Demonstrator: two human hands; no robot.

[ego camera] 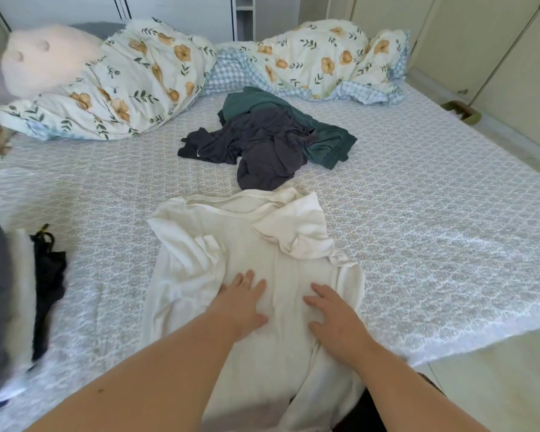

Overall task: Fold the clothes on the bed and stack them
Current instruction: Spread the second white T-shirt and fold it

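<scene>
On the bed [418,213], a cream shirt [240,244] lies spread directly in front of the person, its long axis running away from them, collar at the far end. Both the left hand [242,302] and right hand [334,319] press flat on its middle, fingers straight, gripping nothing. Beyond the collar, unfolded, sit a dark grey garment [262,148] and a green garment [325,141].

White shirt [262,353] hem cut off btm; left-edge stack [0,307] blurred.
</scene>
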